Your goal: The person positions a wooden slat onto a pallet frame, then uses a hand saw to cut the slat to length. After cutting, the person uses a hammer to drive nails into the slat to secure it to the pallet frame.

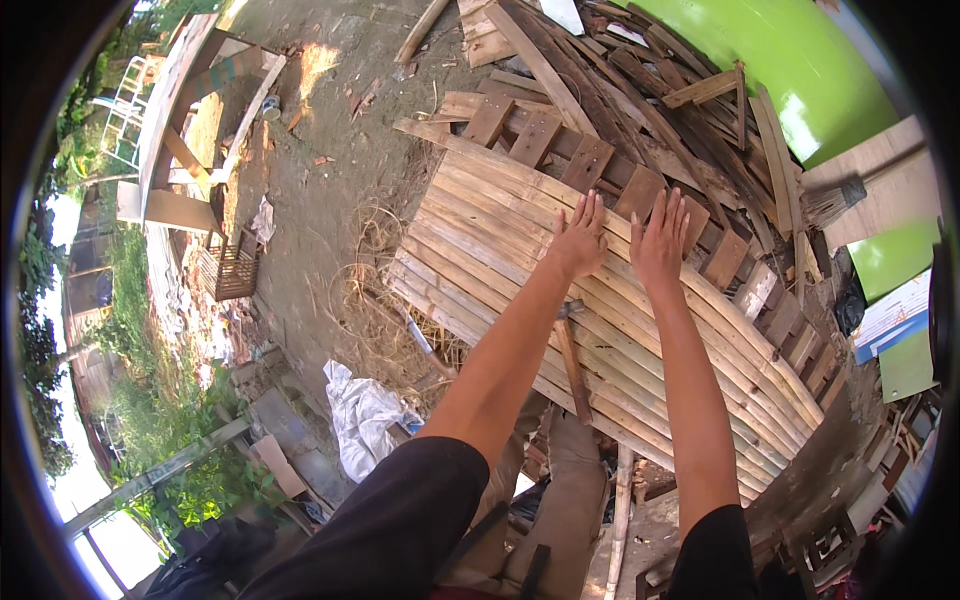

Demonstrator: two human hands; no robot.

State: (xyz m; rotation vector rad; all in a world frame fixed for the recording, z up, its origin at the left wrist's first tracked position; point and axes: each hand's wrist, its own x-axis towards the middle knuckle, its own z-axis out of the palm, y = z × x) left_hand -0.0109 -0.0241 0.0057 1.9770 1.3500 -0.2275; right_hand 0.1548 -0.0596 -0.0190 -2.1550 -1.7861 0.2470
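Occupying the centre, one broad panel of pale tan bamboo slats (625, 320), laid side by side, its far edge bordered by a row of short brown wooden boards (585, 163), its near edge close to the khaki trouser legs (575, 465). Open room: bare grey-brown dirt ground (335, 165), beyond the panel's left end. Left hand (577, 250), flat near the far edge, fingers straight and mostly together; right hand (657, 245), flat beside it, fingers extended and slightly apart; nothing gripped by either. Hard to tell: whether the palms press on the slats. Covered: strips of panel beneath both bare forearms (692, 400). Cut off below: the black sleeves (390, 510). Also present: one hammer with wooden handle and dark metal head (573, 365), lying on the slats between the forearms, in the way there; a heap of weathered brown planks (655, 125), crowding the far side, before a glossy lime-green surface (740, 45); tangled straw-coloured strips (370, 300) and a crumpled white sack (362, 415), at left.
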